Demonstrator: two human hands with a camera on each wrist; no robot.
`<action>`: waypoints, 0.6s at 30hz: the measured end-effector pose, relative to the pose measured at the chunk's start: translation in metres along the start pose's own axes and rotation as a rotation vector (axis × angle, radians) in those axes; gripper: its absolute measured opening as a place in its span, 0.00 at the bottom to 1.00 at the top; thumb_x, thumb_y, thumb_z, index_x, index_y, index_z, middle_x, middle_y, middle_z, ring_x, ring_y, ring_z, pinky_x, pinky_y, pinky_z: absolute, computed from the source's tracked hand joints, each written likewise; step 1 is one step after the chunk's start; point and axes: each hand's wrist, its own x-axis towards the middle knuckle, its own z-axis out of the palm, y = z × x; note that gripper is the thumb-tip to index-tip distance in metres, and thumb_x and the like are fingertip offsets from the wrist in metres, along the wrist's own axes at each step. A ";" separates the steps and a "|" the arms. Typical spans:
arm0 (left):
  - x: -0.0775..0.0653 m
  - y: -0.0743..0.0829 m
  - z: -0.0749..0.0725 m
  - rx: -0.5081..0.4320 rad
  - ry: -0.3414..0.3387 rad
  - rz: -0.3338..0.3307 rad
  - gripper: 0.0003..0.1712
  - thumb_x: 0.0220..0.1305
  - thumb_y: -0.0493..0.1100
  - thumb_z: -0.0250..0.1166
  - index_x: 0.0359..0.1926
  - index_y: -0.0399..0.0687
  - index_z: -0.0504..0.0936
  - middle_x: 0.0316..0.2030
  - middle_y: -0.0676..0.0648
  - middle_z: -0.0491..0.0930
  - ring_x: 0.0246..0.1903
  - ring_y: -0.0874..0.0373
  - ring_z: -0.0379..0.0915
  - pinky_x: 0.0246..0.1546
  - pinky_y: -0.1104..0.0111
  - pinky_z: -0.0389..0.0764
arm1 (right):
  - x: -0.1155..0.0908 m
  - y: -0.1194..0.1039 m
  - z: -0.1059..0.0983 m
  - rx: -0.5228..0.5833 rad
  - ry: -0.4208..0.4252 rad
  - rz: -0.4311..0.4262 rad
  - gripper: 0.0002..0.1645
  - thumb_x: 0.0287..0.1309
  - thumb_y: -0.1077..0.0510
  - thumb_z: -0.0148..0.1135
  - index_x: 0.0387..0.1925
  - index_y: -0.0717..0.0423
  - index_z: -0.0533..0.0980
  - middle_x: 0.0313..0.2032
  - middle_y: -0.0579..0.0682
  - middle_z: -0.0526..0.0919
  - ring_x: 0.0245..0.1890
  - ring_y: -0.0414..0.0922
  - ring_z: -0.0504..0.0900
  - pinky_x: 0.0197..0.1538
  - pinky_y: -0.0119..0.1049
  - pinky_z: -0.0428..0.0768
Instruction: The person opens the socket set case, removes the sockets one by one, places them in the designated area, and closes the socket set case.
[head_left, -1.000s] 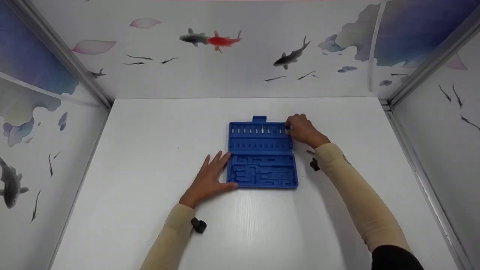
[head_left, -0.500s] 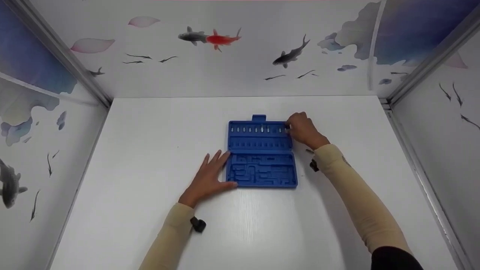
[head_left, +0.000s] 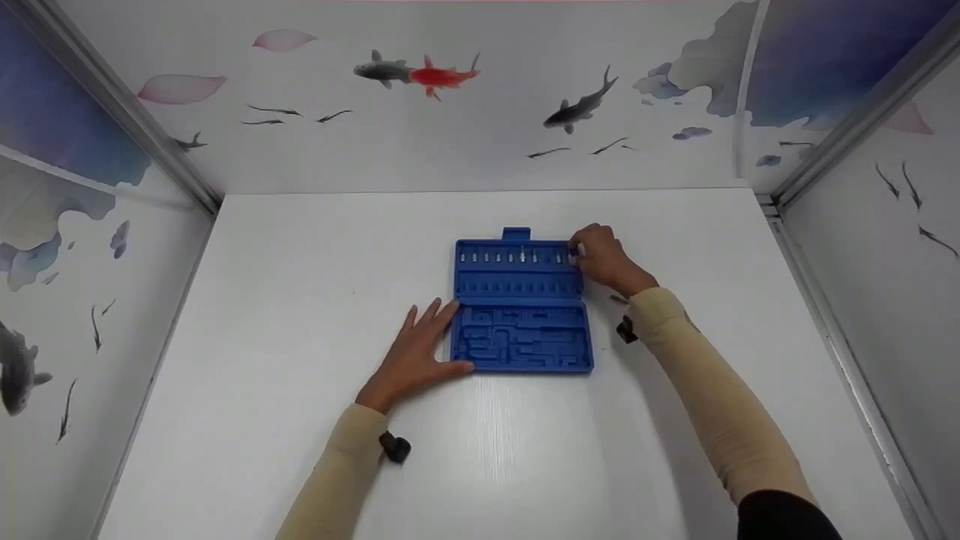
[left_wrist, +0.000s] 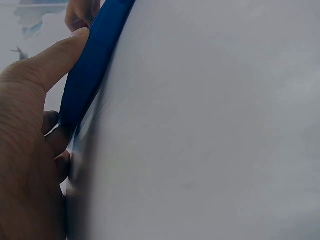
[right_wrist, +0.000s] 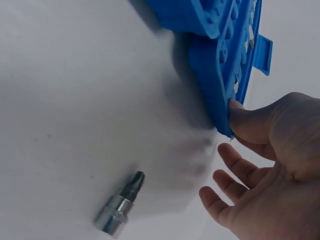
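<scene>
A blue plastic tool case [head_left: 523, 301] lies unfolded on the white table, its moulded slots facing up. Several silver bit sockets [head_left: 498, 257] stand in the far row; the second row and the near half hold none. Along the case's left side, my left hand [head_left: 412, 366] rests with fingers spread, thumb straight on the near edge. My right hand [head_left: 606, 259] is at the far right corner, thumb and forefinger pinching at the row's last slot; the bit socket there is mostly hidden by the fingertips. Its other fingers [right_wrist: 231, 185] hang loosely bent outside the case.
One loose bit socket [right_wrist: 119, 207] lies on the table right of the case, below the right wrist. A latch tab [head_left: 516, 233] sticks out from the case's far edge. White panels [head_left: 480, 150] printed with fish enclose the table at the back and sides.
The right fingertips have shifted only slightly at the corner slot, and cover the end bit socket more than before. The left hand and the case stay in place; the head view drifts a little.
</scene>
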 end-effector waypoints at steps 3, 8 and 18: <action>0.001 -0.001 0.000 0.008 -0.003 0.001 0.70 0.58 0.81 0.73 0.91 0.67 0.49 0.89 0.47 0.44 0.88 0.43 0.28 0.87 0.48 0.35 | 0.000 0.003 0.002 0.019 0.010 0.006 0.17 0.72 0.68 0.67 0.57 0.74 0.81 0.62 0.74 0.77 0.70 0.72 0.69 0.74 0.71 0.68; 0.001 -0.002 0.001 0.009 -0.004 0.001 0.69 0.59 0.81 0.72 0.91 0.66 0.49 0.89 0.47 0.43 0.88 0.41 0.28 0.87 0.47 0.35 | 0.001 0.007 0.005 0.058 0.005 0.026 0.18 0.73 0.67 0.66 0.59 0.74 0.80 0.64 0.73 0.76 0.72 0.70 0.67 0.76 0.70 0.65; 0.000 -0.001 0.001 -0.008 0.000 0.004 0.69 0.59 0.80 0.73 0.91 0.69 0.49 0.89 0.48 0.43 0.88 0.41 0.27 0.87 0.43 0.37 | -0.006 0.004 0.008 0.020 0.080 -0.064 0.13 0.71 0.73 0.65 0.54 0.72 0.82 0.60 0.71 0.79 0.69 0.68 0.71 0.75 0.67 0.69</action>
